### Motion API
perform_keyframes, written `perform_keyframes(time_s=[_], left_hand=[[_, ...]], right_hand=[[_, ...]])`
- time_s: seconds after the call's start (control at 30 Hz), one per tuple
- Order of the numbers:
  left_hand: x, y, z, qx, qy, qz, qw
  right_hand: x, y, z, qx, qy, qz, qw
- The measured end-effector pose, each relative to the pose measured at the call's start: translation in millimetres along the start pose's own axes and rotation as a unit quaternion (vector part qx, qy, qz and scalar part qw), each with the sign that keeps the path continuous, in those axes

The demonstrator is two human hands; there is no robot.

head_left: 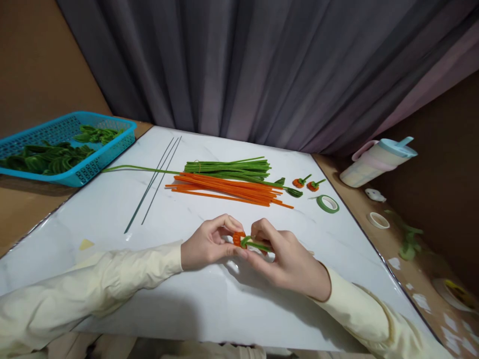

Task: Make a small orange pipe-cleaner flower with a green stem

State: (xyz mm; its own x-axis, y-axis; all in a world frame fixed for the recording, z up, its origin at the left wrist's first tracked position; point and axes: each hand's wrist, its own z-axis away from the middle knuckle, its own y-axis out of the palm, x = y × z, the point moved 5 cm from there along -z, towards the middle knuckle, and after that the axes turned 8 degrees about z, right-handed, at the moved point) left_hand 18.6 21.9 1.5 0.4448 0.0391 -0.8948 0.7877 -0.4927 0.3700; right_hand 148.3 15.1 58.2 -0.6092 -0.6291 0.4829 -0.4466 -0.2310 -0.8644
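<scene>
Both my hands meet over the near middle of the white marble table (112, 209). My left hand (207, 243) pinches a small orange pipe-cleaner coil (238, 238) between thumb and fingers. My right hand (284, 259) is closed on the green pipe-cleaner stem (256, 244) that joins the coil. Behind them lie a bundle of orange pipe cleaners (228, 188) and a bundle of green pipe cleaners (232, 168). Two finished small orange pieces with green stems (307, 183) rest to the right of the bundles.
A roll of green tape (328, 203) lies right of the bundles. Thin dark wires (153, 184) run diagonally at left. A blue basket (90, 169) of green leaf shapes stands far left. A lidded jug (377, 160) and a white ring (378, 220) sit on the brown surface at right.
</scene>
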Motion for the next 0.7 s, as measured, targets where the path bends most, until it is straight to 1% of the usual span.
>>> perform_keyframes(time_s=[0.1,0.2,0.27,0.43,0.63,0.7], left_hand=[[0.3,-1.3,0.1,-0.003,0.005,-0.001,1.000],[-0.1,-1.7,-0.2,-0.013,0.005,-0.008,1.000],[-0.4,-1.0,-0.5,-0.015,0.006,-0.012,1.000],[-0.1,0.6,-0.2,-0.020,0.000,-0.018,1.000],[-0.7,4.9,1.3,0.003,-0.022,-0.021,1.000],[-0.7,5.3,1.3,0.004,-0.028,-0.020,0.999]], right_hand=[[5.0,-0.9,-1.2,-0.019,-0.035,0.085,0.996],[10.3,-0.7,-1.9,-0.023,-0.076,0.177,0.981],[12.1,-0.4,-2.4,-0.020,-0.096,0.215,0.972],[8.8,-0.1,-3.2,-0.004,-0.127,0.227,0.966],[2.1,1.0,-3.3,0.031,-0.171,0.202,0.964],[2.8,2.0,-3.1,0.025,-0.192,0.205,0.959]])
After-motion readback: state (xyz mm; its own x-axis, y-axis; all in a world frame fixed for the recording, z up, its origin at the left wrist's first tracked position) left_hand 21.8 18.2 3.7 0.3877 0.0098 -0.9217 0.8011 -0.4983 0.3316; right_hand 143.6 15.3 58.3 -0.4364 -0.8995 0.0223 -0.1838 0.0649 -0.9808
